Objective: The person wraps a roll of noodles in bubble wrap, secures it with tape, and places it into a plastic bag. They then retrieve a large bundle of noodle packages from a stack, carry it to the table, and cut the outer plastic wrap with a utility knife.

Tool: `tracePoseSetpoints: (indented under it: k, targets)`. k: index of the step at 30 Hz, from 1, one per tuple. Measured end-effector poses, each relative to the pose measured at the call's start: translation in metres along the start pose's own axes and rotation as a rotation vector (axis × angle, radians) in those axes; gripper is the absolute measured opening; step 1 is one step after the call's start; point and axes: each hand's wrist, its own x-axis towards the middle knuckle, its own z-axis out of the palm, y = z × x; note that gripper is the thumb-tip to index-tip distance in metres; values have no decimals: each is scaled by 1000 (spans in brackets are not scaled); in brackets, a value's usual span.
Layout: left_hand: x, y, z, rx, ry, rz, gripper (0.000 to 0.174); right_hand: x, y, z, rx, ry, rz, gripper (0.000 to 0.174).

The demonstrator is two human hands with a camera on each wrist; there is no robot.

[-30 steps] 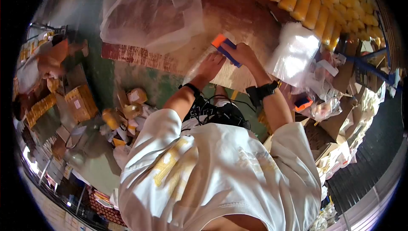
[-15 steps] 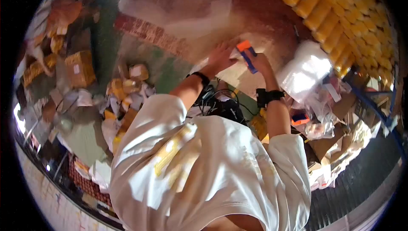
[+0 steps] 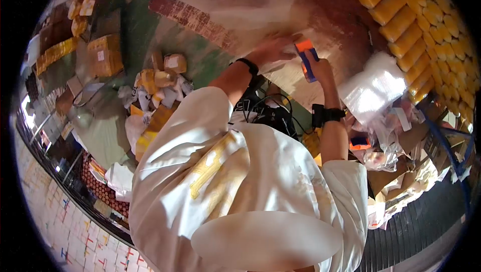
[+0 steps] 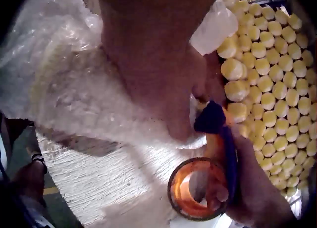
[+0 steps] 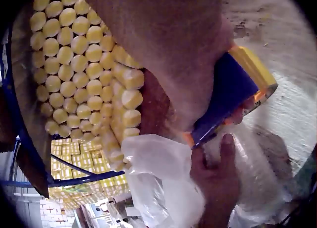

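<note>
Tipped more upright now, the tape gun (image 3: 303,46) sits upper middle, with the right hand's (image 3: 322,69) fingers curled round it. Can't tell the left hand's (image 3: 274,50) grip; a slip could nick it.

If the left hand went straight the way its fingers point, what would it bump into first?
Most likely the blue and orange tape dispenser that the right hand grips, just ahead of the left hand; the exact gap is hard to judge.
</note>
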Motion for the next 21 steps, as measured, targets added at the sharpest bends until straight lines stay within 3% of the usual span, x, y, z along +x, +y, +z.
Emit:
tracePoseSetpoints:
  k: [2, 5, 8, 11, 12, 14, 16, 18, 20, 21]
  targets:
    - [7, -15, 7, 71, 5, 57, 86, -1, 7, 2, 31, -33, -23, 70]
    - [10, -27, 2, -65, -28, 90, 89, -4, 0, 1, -33, 17, -9, 70]
    - [3, 3, 16, 196, -5, -56, 92, -6, -8, 0, -91, -13, 23, 71]
    - [-10, 46, 27, 397, 68, -336, 103, -15, -28, 3, -33, 2, 11, 79]
    - [-8, 42, 37, 442, 96, -336, 102, -21, -34, 2, -53, 10, 10, 81]
    - [1, 25, 56, 530, 160, -333, 101, 29, 24, 19, -127, 47, 37, 89]
    - [15, 23, 48, 409, 91, -334, 103, 29, 19, 12, -306, 148, 14, 100]
    - [23, 7, 32, 198, -42, -283, 105, 14, 13, 6, -337, 126, -29, 96]
    - [37, -25, 26, -123, -251, -171, 107, 16, 29, 15, -124, 16, 13, 92]
    - [30, -26, 20, -261, -260, -6, 108, 15, 38, 14, -15, -31, 40, 90]
